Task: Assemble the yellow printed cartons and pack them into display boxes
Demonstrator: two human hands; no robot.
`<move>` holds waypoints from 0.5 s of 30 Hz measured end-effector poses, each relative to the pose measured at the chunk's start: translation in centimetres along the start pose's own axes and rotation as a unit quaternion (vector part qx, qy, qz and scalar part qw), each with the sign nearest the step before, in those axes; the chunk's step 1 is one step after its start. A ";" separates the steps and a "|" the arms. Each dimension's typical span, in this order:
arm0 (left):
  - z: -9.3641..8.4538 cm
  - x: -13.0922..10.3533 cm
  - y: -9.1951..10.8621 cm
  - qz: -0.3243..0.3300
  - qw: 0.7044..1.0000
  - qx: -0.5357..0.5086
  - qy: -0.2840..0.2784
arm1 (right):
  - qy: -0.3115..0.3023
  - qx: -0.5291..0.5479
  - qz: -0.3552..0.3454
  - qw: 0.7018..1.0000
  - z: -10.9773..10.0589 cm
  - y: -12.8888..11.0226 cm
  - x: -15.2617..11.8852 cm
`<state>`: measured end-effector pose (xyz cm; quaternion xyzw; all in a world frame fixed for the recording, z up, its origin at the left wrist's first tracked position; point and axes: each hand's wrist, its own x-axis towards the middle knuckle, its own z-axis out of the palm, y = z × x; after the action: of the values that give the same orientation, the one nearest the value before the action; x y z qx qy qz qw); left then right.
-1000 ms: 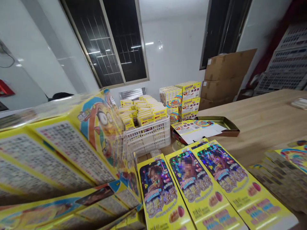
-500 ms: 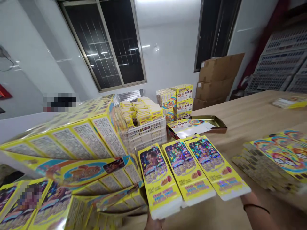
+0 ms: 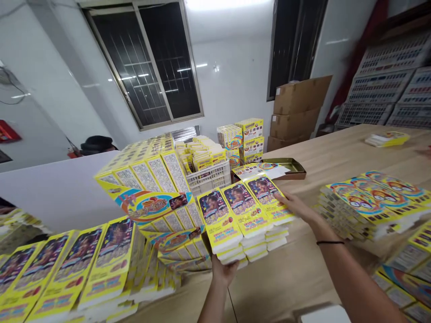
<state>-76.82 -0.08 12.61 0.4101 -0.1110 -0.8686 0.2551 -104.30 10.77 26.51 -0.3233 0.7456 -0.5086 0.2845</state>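
Observation:
Three side-by-side stacks of flat yellow snack boxes (image 3: 244, 206) with shiny printed fronts are between my hands, above the near middle of the table. My left hand (image 3: 224, 269) grips the near left corner of the left stack, thumb up against its side. On the right, my right hand (image 3: 292, 204) presses against the outer edge of the right stack, fingertips reaching its top box. Just left of the stacks, touching or nearly so, stands a pile of yellow display cartons (image 3: 151, 206). Whether the lowest boxes rest on the table is hard to tell.
More stacked snack boxes stand at the left (image 3: 111, 260), and rainbow-printed packs (image 3: 373, 195) at the right. Behind are a white basket (image 3: 210, 177) of packets, a brown tray (image 3: 292, 170), and several brown cardboard boxes (image 3: 299, 101). Yellow cartons (image 3: 404, 278) sit at the near right.
The snack boxes have shifted slightly away and look more level, with several layers now showing. My right hand has come into sight on their right side. The view has shifted a little.

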 end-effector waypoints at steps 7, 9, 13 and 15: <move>-0.5 -0.6 0.2 -0.034 0.999 0.018 0.030 | 0.039 -0.073 -0.021 0.996 -0.8 -0.6 0.1; -0.9 -0.8 0.3 -0.044 0.998 0.020 0.040 | 0.045 -0.077 -0.025 0.996 -0.7 -0.5 0.0; -1.5 -1.2 0.6 -0.056 0.997 0.018 0.040 | 0.063 -0.097 -0.025 0.993 -0.3 -0.4 0.1; -2.3 -1.7 0.3 -0.057 0.998 0.021 0.034 | 0.081 -0.111 -0.032 0.990 -0.5 -0.6 -0.1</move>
<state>-74.03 0.56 12.34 0.4505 -0.0969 -0.8647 0.1999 -104.45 10.99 27.20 -0.3340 0.8072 -0.4565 0.1688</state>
